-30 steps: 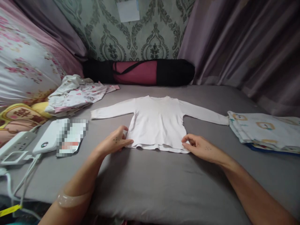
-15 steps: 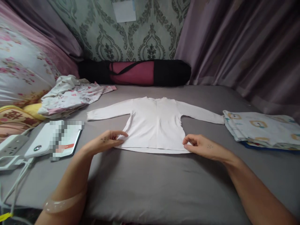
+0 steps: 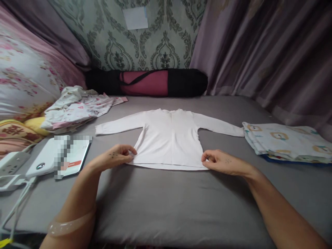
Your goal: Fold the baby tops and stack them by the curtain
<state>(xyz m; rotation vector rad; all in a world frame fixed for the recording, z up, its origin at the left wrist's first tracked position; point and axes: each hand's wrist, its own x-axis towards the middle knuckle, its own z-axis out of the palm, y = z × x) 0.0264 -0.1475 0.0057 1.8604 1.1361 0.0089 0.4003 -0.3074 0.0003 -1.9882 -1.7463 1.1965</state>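
A small white long-sleeved shirt [image 3: 169, 138] lies spread on a grey sheet [image 3: 166, 204], its neck pointing away from me and both sleeves stretched out sideways. My left hand [image 3: 116, 156] pinches the lower left corner of the shirt at the hem. At the lower right corner, my right hand [image 3: 224, 162] pinches the hem between thumb and forefinger. The hem's two layers sit slightly apart, the lower one showing nearer to me. The right cuff touches a stack of folded cloth [image 3: 287, 140] printed with animal figures.
On the left are a white power bank [image 3: 46, 159], a phone [image 3: 77, 155], a power strip [image 3: 11, 162] with cables, and a pile of printed clothes [image 3: 80, 107]. A long black and maroon bag [image 3: 145, 83] lies along the wall. Purple curtains [image 3: 233, 52] hang at right.
The left fingers have drawn closer together at the hem corner, and the shirt's left side is pulled slightly outward. The right hand keeps its pinch. The view has shifted slightly.
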